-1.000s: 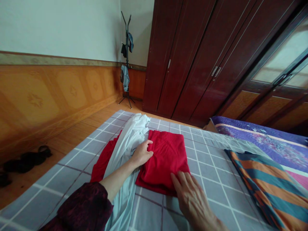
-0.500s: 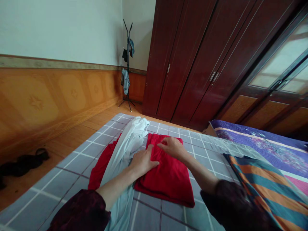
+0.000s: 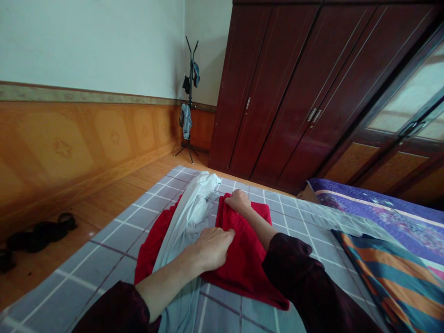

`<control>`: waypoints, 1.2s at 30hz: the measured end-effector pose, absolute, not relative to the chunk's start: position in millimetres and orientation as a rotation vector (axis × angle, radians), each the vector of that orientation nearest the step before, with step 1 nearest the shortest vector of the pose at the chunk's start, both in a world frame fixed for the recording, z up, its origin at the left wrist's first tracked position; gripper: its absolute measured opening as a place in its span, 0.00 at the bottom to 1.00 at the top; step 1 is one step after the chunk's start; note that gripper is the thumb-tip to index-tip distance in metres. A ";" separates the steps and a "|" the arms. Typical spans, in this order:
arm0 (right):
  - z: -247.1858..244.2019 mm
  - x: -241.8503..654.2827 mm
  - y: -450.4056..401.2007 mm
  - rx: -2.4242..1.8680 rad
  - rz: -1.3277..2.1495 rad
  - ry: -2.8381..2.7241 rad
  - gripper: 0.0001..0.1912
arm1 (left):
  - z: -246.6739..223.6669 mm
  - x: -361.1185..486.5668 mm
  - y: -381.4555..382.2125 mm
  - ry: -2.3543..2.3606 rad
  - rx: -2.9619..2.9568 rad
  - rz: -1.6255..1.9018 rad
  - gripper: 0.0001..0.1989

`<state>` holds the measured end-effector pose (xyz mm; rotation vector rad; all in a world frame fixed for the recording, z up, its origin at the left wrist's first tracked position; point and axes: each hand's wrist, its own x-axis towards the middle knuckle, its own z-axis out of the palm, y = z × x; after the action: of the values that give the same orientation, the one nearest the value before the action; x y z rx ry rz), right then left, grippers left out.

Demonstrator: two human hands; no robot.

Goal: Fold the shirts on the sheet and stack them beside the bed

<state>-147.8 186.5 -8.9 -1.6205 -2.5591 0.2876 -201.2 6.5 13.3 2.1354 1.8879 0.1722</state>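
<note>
A folded red garment lies on the grey checked bedsheet in front of me. At its near left edge, my left hand is closed with the thumb and fingers pinching the fabric. My right hand is closed on the same garment at its far left corner. Left of it stretches a crumpled pale blue-white cloth, partly under my left forearm. Some more red fabric pokes out beyond that cloth. My curled fingers hide parts of the gripped edge.
An orange and teal striped garment lies on the bed at right. Past it is a purple floral cover. A dark red wardrobe and a coat rack stand behind. Dark items lie on the floor at left.
My right hand has closed on the garment's far left corner. My left hand has moved nearer to me along the left edge, its fingers now curled closed. The view has shifted slightly.
</note>
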 end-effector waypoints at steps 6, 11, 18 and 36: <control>-15.9 -147.7 179.5 -1.496 0.339 -2.623 0.19 | 22.7 -197.8 1.4 1.895 2.109 0.042 0.14; -13.3 -123.6 166.7 -1.273 0.261 -2.681 0.19 | 22.5 -185.5 -2.4 2.098 2.176 0.243 0.10; -28.0 -61.2 175.3 -1.127 0.114 -2.745 0.30 | 1.1 -176.7 -0.2 1.983 2.248 0.104 0.17; -56.6 54.8 55.8 -0.524 0.007 -2.809 0.38 | -4.9 -169.3 15.3 1.644 2.333 0.322 0.08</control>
<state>54.8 55.8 -56.6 -0.5236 -2.8090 0.0070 -169.3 15.3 -4.9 2.3332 1.6443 0.3218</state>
